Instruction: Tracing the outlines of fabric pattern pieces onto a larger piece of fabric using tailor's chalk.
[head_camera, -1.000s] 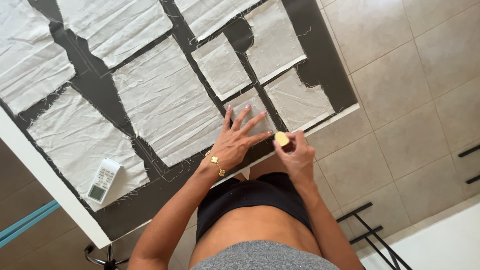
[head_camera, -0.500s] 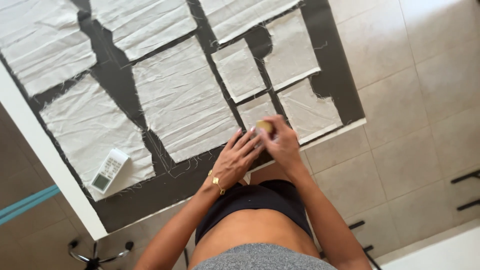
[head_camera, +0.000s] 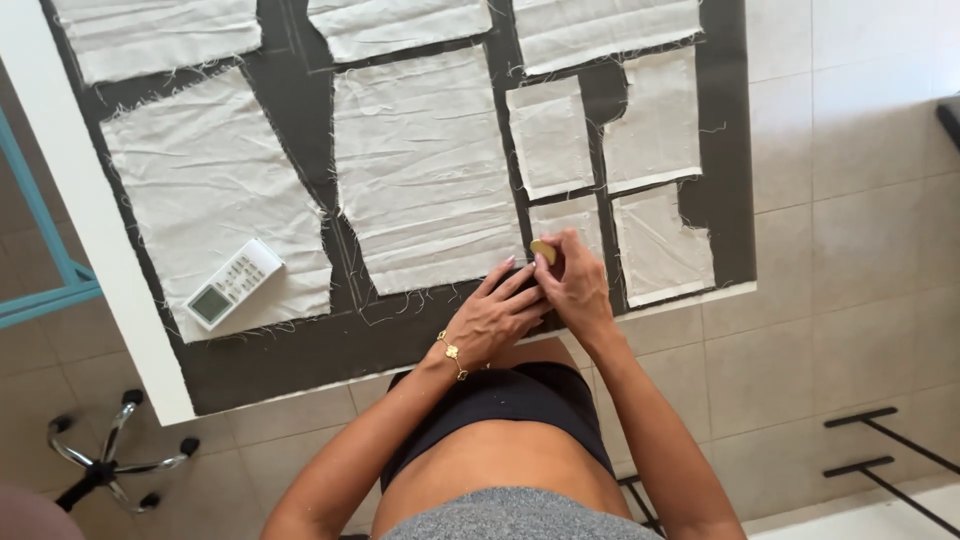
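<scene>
Up close, we see pale, creased cloth pieces with frayed edges, cut in rough rectangles and laid flat on a dark grey fabric sheet that covers a white table. Loose threads trail from nearly every edge. A small, round, yellowish disc, which looks like tailor's chalk though we cannot be sure, sits at the lower edge of a small cloth piece near the table's front. A white remote control with a little grey screen lies tilted on the large cloth piece to the left. The floor is beige tile, and the chrome legs of a wheeled stool show at the lower left.

The upper cloth pieces are cut off by the top of the picture, and the table's far side is out of view. Most of the disc is hidden behind the fingertips.

Our right hand pinches the disc between thumb and curled fingers, its tip against the cloth. Our left hand, with a gold bracelet at the wrist, lies flat just beside it, fingers stretched out close together, pressing down on the dark sheet and the cloth edge and touching the right hand.
</scene>
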